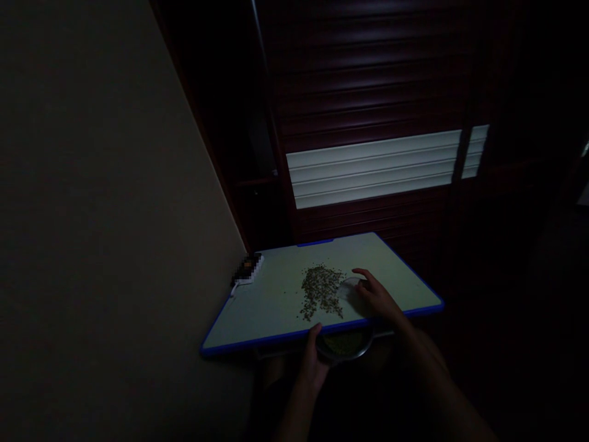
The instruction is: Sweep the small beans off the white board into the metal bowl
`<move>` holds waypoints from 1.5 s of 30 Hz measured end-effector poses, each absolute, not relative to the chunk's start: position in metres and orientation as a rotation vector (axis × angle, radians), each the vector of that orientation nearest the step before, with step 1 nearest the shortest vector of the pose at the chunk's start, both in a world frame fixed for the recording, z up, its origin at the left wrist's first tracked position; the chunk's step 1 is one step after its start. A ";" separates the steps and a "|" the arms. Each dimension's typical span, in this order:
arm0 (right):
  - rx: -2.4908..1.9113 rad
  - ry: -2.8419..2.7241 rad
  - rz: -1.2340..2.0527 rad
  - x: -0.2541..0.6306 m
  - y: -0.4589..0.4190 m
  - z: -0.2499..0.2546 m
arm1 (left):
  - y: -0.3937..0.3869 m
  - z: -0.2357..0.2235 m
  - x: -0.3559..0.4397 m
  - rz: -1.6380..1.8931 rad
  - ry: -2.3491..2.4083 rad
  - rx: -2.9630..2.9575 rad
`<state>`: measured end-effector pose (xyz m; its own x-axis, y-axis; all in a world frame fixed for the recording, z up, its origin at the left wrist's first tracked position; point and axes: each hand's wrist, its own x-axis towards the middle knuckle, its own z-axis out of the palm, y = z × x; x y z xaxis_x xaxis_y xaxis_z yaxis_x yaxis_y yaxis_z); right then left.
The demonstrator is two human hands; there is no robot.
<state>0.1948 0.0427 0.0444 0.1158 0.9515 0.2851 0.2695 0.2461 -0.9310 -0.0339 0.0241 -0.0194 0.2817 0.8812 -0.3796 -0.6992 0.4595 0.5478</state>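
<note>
Small dark grains or beans [322, 285], too dim to name exactly, lie spread over the middle of a pale, blue-rimmed folding table [276, 307]. At their right edge, my right hand [376, 298] holds a clear, rounded piece like a plastic lid or scoop [350, 288] low over the tabletop, index finger stretched out. Below the near edge is a metal bowl [365, 350] with greenish grains [343, 342] inside. My left hand [313, 359] grips the bowl's left side, its thumb up by the table rim; its other fingers are mostly hidden.
A phone-like device [247, 267], partly pixelated, sits at the table's left edge with a white cable [234, 288]. A plain wall [115, 215] borders the left side. Behind the table stands a dark red slatted cabinet door [368, 104] with a pale slatted band [375, 169]. The room is dim.
</note>
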 end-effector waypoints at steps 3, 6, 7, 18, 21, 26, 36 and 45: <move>-1.233 -1.413 0.771 0.194 0.041 0.046 | 0.025 -0.020 -0.033 1.083 0.713 0.285; -1.236 -1.425 0.781 0.194 0.042 0.046 | 0.026 -0.022 -0.033 1.083 0.724 0.274; -1.241 -1.426 0.784 0.195 0.042 0.045 | 0.026 -0.023 -0.033 1.082 0.727 0.273; -1.218 -1.430 0.836 0.197 0.040 0.044 | 0.024 -0.020 -0.034 1.073 0.719 0.295; -1.204 -1.435 0.871 0.202 0.033 0.044 | 0.021 -0.017 -0.035 1.075 0.699 0.307; -1.172 -1.484 0.927 0.210 0.023 0.044 | 0.021 -0.017 -0.035 1.091 0.702 0.294; -1.193 -1.524 0.888 0.215 0.027 0.039 | 0.023 -0.020 -0.034 1.096 0.722 0.298; -1.153 -1.593 0.866 0.210 0.021 0.047 | 0.025 -0.018 -0.034 1.073 0.715 0.306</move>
